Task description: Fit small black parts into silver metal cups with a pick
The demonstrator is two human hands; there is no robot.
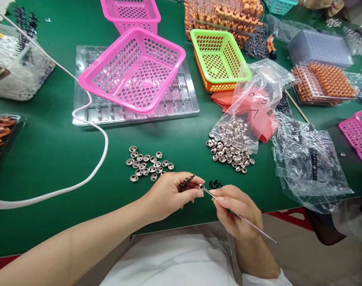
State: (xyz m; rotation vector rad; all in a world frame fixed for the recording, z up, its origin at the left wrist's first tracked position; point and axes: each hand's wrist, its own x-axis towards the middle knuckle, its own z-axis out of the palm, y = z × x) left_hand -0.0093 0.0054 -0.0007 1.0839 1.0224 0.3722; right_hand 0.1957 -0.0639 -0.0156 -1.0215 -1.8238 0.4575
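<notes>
Between the thumb and fingertips of my left hand (169, 196) is a small silver metal cap (201, 186). A black toothed plastic strip (186, 182) also sits in that hand, behind the thumb. My right hand (240, 210) pinches a thin metal pick (252, 225), its tip touching the cap. Small black bits (215, 184) lie on the green table just beyond my right fingers. Loose silver caps (146, 158) are spread past my left hand, and a denser pile of caps (231, 153) lies beyond my right, partly under a clear bag (243, 127).
A pink basket (133, 71) rests on a metal tray (186, 109). Behind the bag stands a green basket (216, 75). Plastic bags of black parts (308, 159) lie at right. A white cable (105, 143) curves across the left, near a tub of white parts (8, 79).
</notes>
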